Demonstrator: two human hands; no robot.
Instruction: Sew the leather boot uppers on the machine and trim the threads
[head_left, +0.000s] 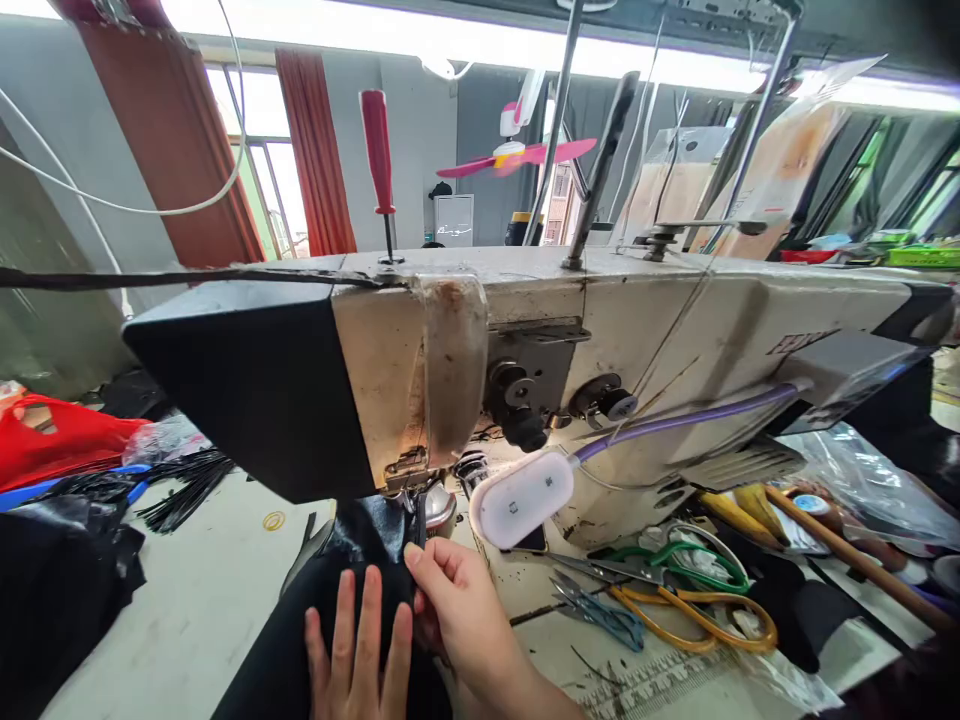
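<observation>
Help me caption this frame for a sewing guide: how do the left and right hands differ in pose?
The left hand lies with its fingers straight and spread, while the right hand has bent fingers and a forward-pointing thumb. The left hand rests on the black material; the right hand seems to pinch its edge. The right thumb is closer to the sewing machine than the left fingertips. Both hands are bare.

Black fabric (pixel 319 573) (glossy at far end), lying under left hand (pixel 360 665).
</observation>
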